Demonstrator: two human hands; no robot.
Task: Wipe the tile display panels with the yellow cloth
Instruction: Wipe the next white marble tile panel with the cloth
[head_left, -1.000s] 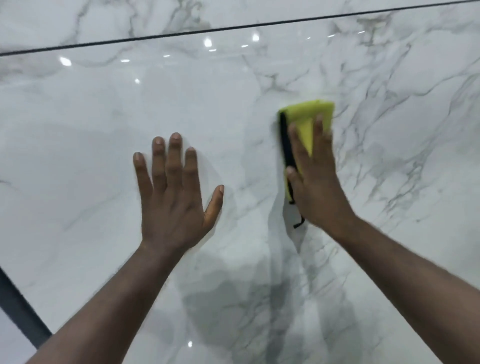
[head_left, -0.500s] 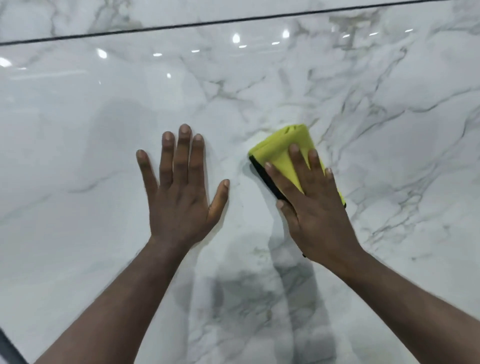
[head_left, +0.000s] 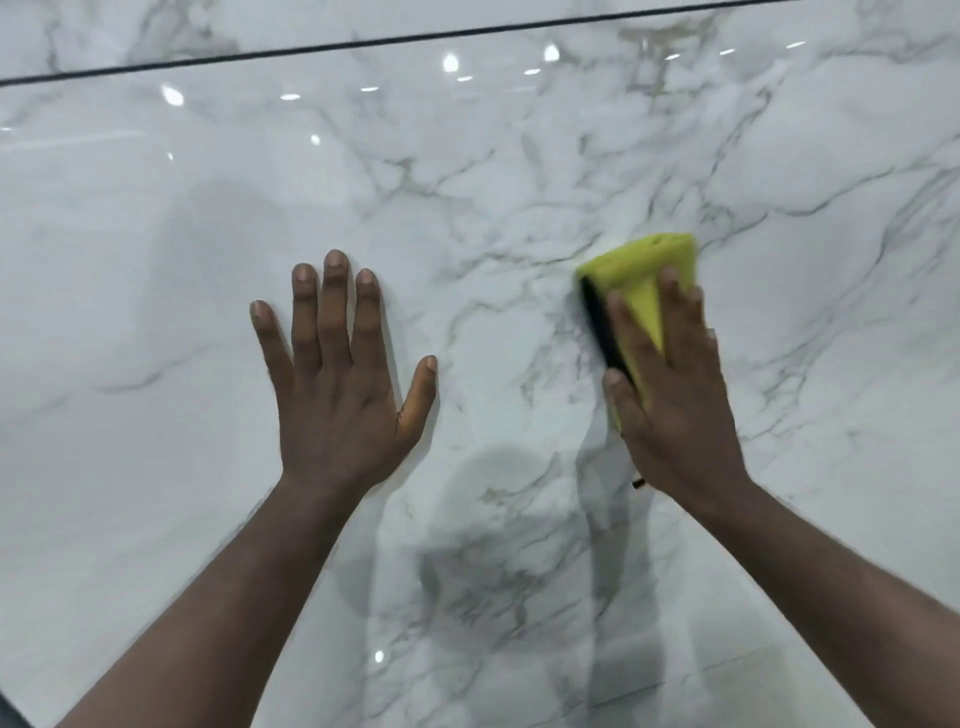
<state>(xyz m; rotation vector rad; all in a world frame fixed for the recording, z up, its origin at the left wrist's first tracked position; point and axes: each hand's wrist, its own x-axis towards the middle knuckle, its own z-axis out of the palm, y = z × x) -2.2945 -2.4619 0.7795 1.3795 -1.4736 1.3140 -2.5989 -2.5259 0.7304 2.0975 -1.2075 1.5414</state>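
A glossy white marble-look tile panel (head_left: 156, 260) with grey veins fills the view. My right hand (head_left: 670, 400) presses a folded yellow cloth (head_left: 641, 275) with a black edge flat against the panel, right of centre; straight fingers lie over the cloth and hide its lower part. My left hand (head_left: 337, 384) lies flat on the panel at centre left, fingers spread, holding nothing.
A thin dark joint line (head_left: 363, 44) runs across the top, with a second marble panel (head_left: 260, 21) above it. Ceiling lights reflect as bright spots near the top. A dark strip shows at the bottom left corner.
My right hand slid the cloth down and left, then back to the right, and the cloth turned more upright. My left hand stayed planted on the panel.
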